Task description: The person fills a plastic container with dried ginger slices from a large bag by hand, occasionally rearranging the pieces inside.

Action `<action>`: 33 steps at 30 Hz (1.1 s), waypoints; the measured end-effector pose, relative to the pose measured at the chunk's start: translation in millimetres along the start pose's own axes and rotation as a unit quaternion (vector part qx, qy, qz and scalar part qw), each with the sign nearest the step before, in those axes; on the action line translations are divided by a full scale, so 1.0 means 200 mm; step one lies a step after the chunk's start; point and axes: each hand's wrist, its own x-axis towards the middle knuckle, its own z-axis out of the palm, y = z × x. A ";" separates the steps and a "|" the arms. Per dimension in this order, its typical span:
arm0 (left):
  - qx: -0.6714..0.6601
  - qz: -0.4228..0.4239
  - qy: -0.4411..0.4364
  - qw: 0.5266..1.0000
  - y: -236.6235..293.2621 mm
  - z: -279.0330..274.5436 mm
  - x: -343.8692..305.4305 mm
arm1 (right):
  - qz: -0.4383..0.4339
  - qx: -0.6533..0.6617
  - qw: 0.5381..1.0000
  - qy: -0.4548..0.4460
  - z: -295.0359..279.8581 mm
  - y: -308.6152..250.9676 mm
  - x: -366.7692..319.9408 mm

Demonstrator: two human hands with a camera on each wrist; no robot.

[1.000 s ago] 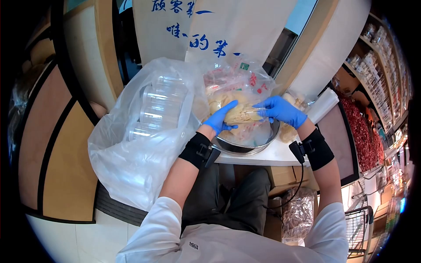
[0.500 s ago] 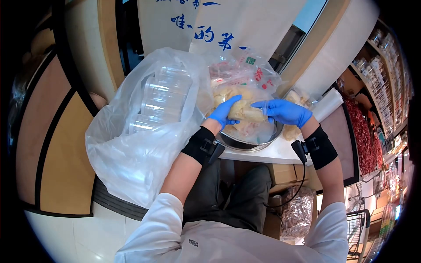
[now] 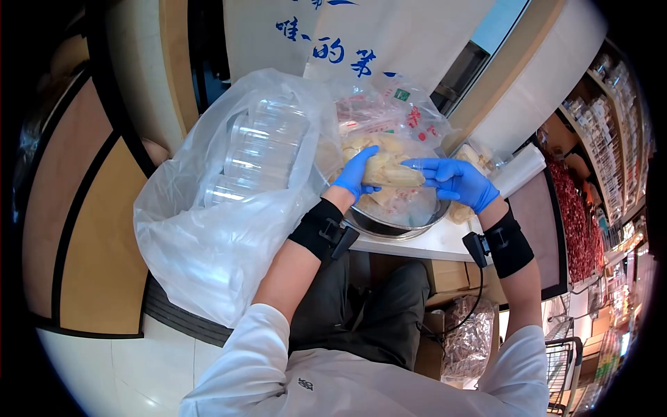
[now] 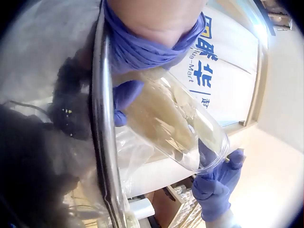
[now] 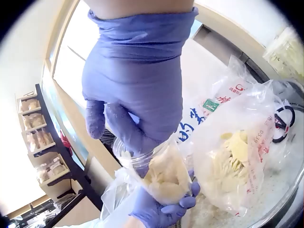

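My left hand point(image 3: 357, 174), in a blue glove, holds a clear plastic jar point(image 4: 178, 121) tilted on its side, its mouth toward the right. Thin pale yellow slices point(image 5: 166, 173) fill much of the jar. At the mouth is my gloved right hand point(image 3: 464, 184), with extended fingers reaching inside the rim and the others loosely bent outside. Below and behind the jar, a printed clear plastic bag point(image 5: 254, 142) with more of these slices lies in a round metal basin point(image 3: 417, 229).
A large translucent bag point(image 3: 187, 278) of stacked clear jars point(image 3: 260, 153) stands on the left. On the right of the white table point(image 3: 455, 240) are a white roll point(image 3: 522, 169) and another bag of pale pieces point(image 3: 460, 210). Cardboard boxes point(image 3: 448, 276) sit under the table.
My right hand has gone from gripping near the jar's mouth to looser, more spread fingers reaching in at the rim. My left hand keeps its hold on the jar. The head view has shifted slightly.
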 end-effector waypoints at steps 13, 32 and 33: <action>-0.038 0.005 0.023 0.999 -0.01 -0.03 0.02 | -0.039 -0.122 0.989 0.069 0.13 -0.02 0.04; -0.077 0.035 0.031 0.996 0.01 -0.03 -0.01 | -0.181 -0.205 0.937 0.216 0.14 -0.01 0.10; -0.076 0.031 0.031 0.996 0.01 -0.03 -0.01 | -0.254 -0.160 0.912 0.280 0.09 0.03 0.12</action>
